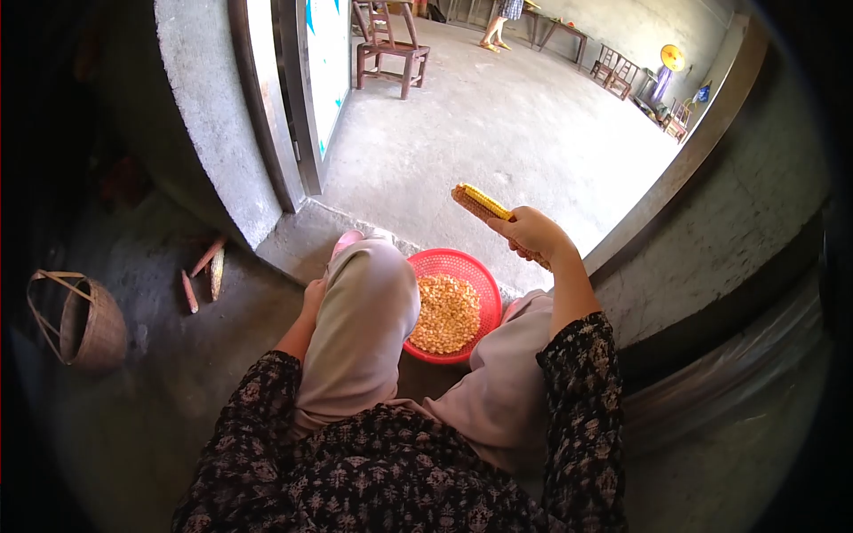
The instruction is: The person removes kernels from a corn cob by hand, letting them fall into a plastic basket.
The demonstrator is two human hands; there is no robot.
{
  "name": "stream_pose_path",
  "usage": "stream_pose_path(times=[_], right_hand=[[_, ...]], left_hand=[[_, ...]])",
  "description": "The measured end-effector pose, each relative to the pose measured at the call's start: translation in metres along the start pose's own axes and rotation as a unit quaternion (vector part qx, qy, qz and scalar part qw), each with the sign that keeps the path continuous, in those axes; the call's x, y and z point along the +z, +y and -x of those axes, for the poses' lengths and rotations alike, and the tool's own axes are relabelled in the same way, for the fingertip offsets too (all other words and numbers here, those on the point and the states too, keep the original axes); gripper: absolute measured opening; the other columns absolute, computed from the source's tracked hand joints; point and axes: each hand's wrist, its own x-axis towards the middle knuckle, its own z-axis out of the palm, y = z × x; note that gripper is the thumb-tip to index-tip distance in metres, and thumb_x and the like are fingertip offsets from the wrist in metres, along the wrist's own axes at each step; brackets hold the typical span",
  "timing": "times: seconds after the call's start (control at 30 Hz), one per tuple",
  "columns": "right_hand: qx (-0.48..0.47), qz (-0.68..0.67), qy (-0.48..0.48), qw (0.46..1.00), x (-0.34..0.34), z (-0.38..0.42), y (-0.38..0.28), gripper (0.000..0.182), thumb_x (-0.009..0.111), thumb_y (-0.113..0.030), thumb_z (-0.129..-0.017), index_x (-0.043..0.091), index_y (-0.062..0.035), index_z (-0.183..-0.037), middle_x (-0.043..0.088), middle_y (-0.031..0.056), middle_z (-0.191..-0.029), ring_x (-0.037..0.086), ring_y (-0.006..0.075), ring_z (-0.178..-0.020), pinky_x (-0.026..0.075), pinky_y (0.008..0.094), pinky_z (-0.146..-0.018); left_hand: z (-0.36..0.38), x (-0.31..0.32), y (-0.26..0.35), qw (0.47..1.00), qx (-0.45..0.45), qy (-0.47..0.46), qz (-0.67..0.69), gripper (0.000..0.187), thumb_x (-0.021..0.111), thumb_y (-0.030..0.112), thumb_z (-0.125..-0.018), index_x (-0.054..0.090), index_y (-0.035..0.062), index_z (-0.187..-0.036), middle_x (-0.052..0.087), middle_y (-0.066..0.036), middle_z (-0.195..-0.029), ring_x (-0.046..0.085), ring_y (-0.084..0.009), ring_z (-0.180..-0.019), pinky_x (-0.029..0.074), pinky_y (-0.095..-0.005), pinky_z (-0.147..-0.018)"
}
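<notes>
My right hand is closed around a partly shelled corn cob, raised above and to the right of the basin. Yellow kernels show along its upper side, and brown bare cob shows below; whether this is one cob or two pressed together I cannot make out. My left hand is beside my left knee, its fingers mostly hidden behind the leg. Between my legs stands a red perforated plastic basket holding many loose corn kernels.
On the floor at left lie several cobs, near a woven handled basket. A doorway with a metal-edged door opens onto a concrete floor. Beyond are a wooden chair and a person's legs.
</notes>
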Motion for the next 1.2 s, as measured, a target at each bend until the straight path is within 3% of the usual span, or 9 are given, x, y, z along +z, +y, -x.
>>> stream_pose_path(times=[0.07,0.13,0.23,0.27,0.33,0.37,0.57,0.77,1.2], right_hand=[[-0.004,-0.013,-0.004,1.0,0.002,-0.002,0.001,0.035,0.056,-0.033,-0.079,0.053,0.0014,-0.076,0.044,0.001,-0.053,0.04,0.0099,-0.04,0.033,0.025,-0.036],[-0.008,-0.02,-0.004,1.0,-0.002,-0.003,-0.001,0.035,0.056,-0.033,-0.079,0.054,0.0015,-0.077,0.044,0.0011,-0.053,0.04,0.0101,-0.04,0.033,0.0251,-0.036],[-0.008,-0.003,-0.007,1.0,0.0,-0.002,-0.002,0.036,0.055,-0.034,-0.079,0.054,0.0017,-0.077,0.045,0.0012,-0.053,0.041,0.0101,-0.041,0.034,0.0248,-0.037],[-0.005,-0.001,-0.012,1.0,0.0,-0.003,-0.002,0.036,0.055,-0.034,-0.079,0.054,0.0017,-0.077,0.045,0.0012,-0.053,0.041,0.0101,-0.041,0.034,0.0248,-0.037],[-0.011,-0.014,-0.003,1.0,0.003,-0.004,0.002,0.036,0.055,-0.034,-0.079,0.054,0.002,-0.078,0.045,0.0013,-0.054,0.041,0.0101,-0.042,0.035,0.0247,-0.038],[0.002,-0.002,-0.011,1.0,0.001,0.0,-0.002,0.036,0.055,-0.034,-0.079,0.053,0.0021,-0.079,0.045,0.0013,-0.054,0.041,0.0098,-0.042,0.035,0.0244,-0.038],[0.001,0.002,-0.004,1.0,-0.001,0.0,0.003,0.035,0.054,-0.035,-0.08,0.051,-0.001,-0.074,0.046,0.0017,-0.052,0.04,0.0088,-0.04,0.033,0.0236,-0.037],[0.002,-0.003,-0.006,1.0,-0.001,0.004,-0.002,0.036,0.055,-0.034,-0.079,0.053,0.0029,-0.081,0.045,0.0021,-0.055,0.041,0.01,-0.044,0.035,0.0248,-0.04],[-0.001,-0.003,0.0,1.0,0.0,0.0,0.006,0.037,0.055,-0.034,-0.079,0.052,0.0021,-0.077,0.045,0.0015,-0.054,0.04,0.0093,-0.042,0.033,0.0238,-0.037]], left_hand=[[0.011,-0.006,0.007,0.997,0.049,0.012,-0.062,0.023,0.055,0.023,-0.077,0.061,0.001,-0.075,0.06,-0.004,-0.074,0.053,-0.0121,-0.065,0.042,-0.0246,-0.059],[0.017,-0.007,0.019,0.991,-0.045,-0.035,0.119,0.024,0.053,0.022,-0.077,0.061,-0.0004,-0.079,0.061,-0.007,-0.076,0.055,-0.0152,-0.069,0.043,-0.0265,-0.064],[0.036,-0.022,0.048,0.976,-0.002,-0.089,0.199,0.024,0.052,0.022,-0.078,0.062,-0.0003,-0.083,0.062,-0.008,-0.08,0.056,-0.0143,-0.074,0.043,-0.0256,-0.068],[0.036,-0.021,0.05,0.976,-0.009,-0.089,0.2,0.024,0.052,0.022,-0.078,0.062,-0.0003,-0.083,0.062,-0.008,-0.08,0.056,-0.0143,-0.074,0.043,-0.0256,-0.068],[0.036,-0.02,0.044,0.996,0.044,-0.056,0.05,0.025,0.052,0.022,-0.079,0.062,0.0007,-0.088,0.062,-0.006,-0.08,0.055,-0.0092,-0.073,0.042,-0.0214,-0.067],[0.019,-0.016,0.002,0.97,-0.03,-0.142,0.195,0.027,0.055,0.022,-0.078,0.06,0.0021,-0.096,0.062,-0.004,-0.082,0.056,-0.0084,-0.075,0.043,-0.021,-0.068],[0.037,-0.023,0.034,0.971,-0.125,-0.097,0.18,0.029,0.055,0.02,-0.079,0.058,-0.0001,-0.099,0.062,-0.004,-0.085,0.056,-0.0098,-0.077,0.044,-0.0233,-0.068],[0.052,-0.018,0.059,0.966,-0.117,-0.092,0.214,0.026,0.052,0.016,-0.081,0.058,-0.002,-0.099,0.061,-0.004,-0.088,0.056,-0.0103,-0.077,0.045,-0.0247,-0.067],[0.043,-0.021,0.073,0.965,-0.069,-0.1,0.231,0.028,0.049,0.018,-0.084,0.056,-0.0014,-0.103,0.059,-0.006,-0.093,0.056,-0.0112,-0.08,0.046,-0.0248,-0.069]])
